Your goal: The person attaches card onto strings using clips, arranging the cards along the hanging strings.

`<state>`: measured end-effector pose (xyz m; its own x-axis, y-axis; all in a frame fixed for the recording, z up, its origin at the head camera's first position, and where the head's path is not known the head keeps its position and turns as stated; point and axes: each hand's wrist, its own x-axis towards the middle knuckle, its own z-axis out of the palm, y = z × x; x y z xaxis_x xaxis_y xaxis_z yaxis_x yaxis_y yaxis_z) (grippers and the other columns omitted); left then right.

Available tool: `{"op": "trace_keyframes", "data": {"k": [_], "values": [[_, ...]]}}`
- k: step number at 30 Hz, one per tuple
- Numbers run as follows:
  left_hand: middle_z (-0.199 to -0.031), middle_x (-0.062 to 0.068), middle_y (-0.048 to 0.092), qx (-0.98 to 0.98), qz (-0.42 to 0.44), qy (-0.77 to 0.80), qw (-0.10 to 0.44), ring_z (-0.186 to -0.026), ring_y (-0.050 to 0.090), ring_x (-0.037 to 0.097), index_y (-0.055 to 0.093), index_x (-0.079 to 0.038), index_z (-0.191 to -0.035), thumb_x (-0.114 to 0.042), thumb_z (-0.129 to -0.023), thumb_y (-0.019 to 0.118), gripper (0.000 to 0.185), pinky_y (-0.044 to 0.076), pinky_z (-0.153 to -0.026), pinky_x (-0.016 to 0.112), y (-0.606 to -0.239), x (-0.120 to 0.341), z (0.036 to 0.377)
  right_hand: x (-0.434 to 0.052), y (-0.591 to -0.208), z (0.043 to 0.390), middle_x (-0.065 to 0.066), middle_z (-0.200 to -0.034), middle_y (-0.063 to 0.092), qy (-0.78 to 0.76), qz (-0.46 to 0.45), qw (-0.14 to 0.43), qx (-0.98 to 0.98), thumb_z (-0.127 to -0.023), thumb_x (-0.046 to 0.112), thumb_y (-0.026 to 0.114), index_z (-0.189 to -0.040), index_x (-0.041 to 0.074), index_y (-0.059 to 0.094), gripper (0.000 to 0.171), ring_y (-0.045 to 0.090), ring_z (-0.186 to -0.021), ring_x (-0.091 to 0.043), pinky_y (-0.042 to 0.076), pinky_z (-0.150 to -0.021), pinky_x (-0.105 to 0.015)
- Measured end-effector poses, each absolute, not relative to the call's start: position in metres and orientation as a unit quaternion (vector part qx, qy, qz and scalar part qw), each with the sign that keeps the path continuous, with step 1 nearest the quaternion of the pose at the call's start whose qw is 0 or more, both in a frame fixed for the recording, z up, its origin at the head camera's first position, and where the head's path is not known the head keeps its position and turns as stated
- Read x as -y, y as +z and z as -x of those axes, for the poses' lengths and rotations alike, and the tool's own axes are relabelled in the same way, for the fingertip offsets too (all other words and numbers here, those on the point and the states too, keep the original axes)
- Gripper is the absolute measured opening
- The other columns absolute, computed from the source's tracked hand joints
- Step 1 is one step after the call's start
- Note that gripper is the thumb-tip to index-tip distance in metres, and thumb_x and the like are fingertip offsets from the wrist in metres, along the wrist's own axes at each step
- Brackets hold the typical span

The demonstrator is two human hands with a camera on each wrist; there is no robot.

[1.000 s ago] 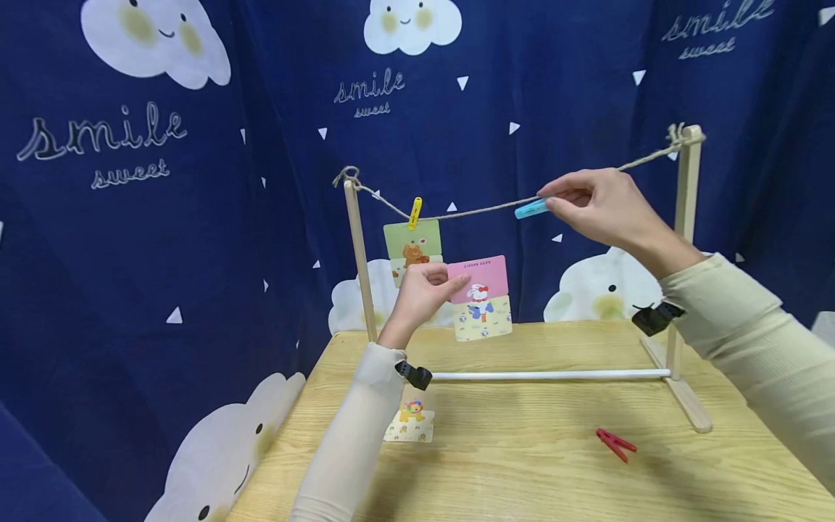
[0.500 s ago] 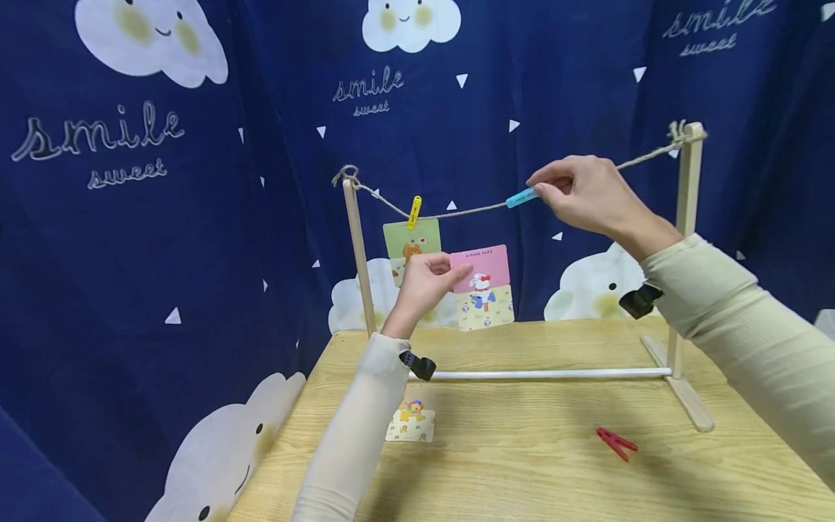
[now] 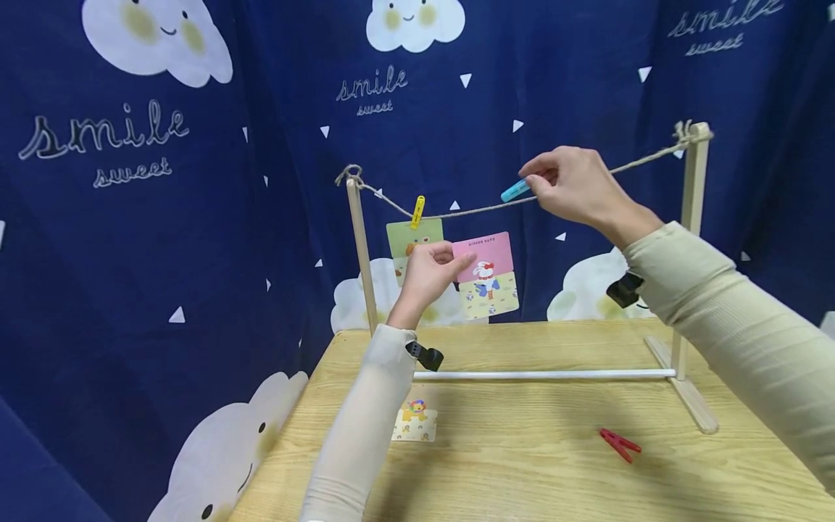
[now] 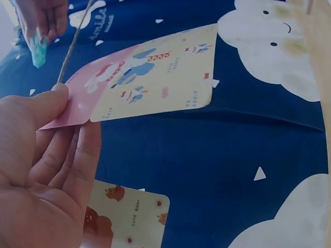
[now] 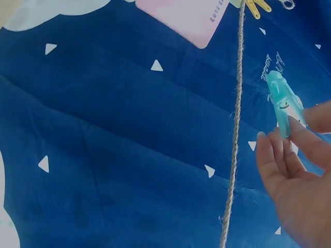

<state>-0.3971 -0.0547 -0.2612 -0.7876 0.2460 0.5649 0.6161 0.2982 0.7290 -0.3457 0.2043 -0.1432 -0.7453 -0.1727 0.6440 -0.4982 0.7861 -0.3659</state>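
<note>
Raised slightly since the earlier frame: left hand [image 3: 433, 272], centre frame, pinching the pink rabbit card [image 3: 489, 279] by its upper left edge, just below the sagging twine [image 3: 479, 210]; one-sided hold may let the card twist askew. Upper right of centre, blue clothespin [image 3: 515, 190], shifted up and leftward, pinched in the right hand [image 3: 570, 185]; should the twine sway, it could miss or catch only a corner.

- The right hand [image 5: 300, 188] pinches a turquoise clothespin [image 5: 279, 93] between thumb and fingers.
- Left of the grip, apart from it, runs a twisted rope [image 5: 238, 103].
- Up and left of the grip: a pink card [image 5: 189, 18] and a yellow clothespin [image 5: 256, 9].
- Behind the grip: a blue curtain [image 5: 129, 113] with white triangles.
</note>
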Motion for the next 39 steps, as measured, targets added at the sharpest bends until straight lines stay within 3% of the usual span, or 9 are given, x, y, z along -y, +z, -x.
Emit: {"op": "trace_keyframes", "data": {"k": [17, 32, 39], "values": [[-0.086, -0.002, 0.076, 0.801, 0.258, -0.506, 0.191, -0.083, 0.07, 0.014, 0.075, -0.015, -0.083, -0.04, -0.09, 0.082, 0.027, 0.052, -0.068, 0.03, -0.252, 0.048, 0.405, -0.193, -0.135, 0.365, -0.016, -0.111, 0.071, 0.256, -0.193, 0.285, 0.903, -0.104, 0.013, 0.051, -0.126, 0.003, 0.072, 0.032, 0.056, -0.094, -0.029, 0.047, -0.08, -0.04], [-0.075, -0.001, 0.072, 0.798, 0.242, -0.513, 0.203, -0.063, 0.054, 0.012, 0.076, -0.015, -0.081, -0.037, -0.091, 0.081, 0.025, 0.034, -0.048, 0.027, -0.242, 0.043, 0.407, -0.187, -0.129, 0.37, -0.017, -0.11, 0.072, 0.26, -0.193, 0.273, 0.906, -0.101, 0.007, 0.056, -0.122, 0.002, 0.074, 0.028, 0.061, -0.094, -0.029, 0.053, -0.084, -0.041], [-0.073, -0.002, 0.072, 0.802, 0.228, -0.511, 0.211, -0.061, 0.054, 0.012, 0.076, -0.016, -0.08, -0.037, -0.09, 0.082, 0.025, 0.034, -0.047, 0.026, -0.243, 0.042, 0.409, -0.183, -0.131, 0.372, -0.017, -0.113, 0.073, 0.275, -0.189, 0.257, 0.907, -0.101, 0.004, 0.056, -0.122, 0.002, 0.074, 0.028, 0.063, -0.095, -0.03, 0.056, -0.088, -0.045]]}}
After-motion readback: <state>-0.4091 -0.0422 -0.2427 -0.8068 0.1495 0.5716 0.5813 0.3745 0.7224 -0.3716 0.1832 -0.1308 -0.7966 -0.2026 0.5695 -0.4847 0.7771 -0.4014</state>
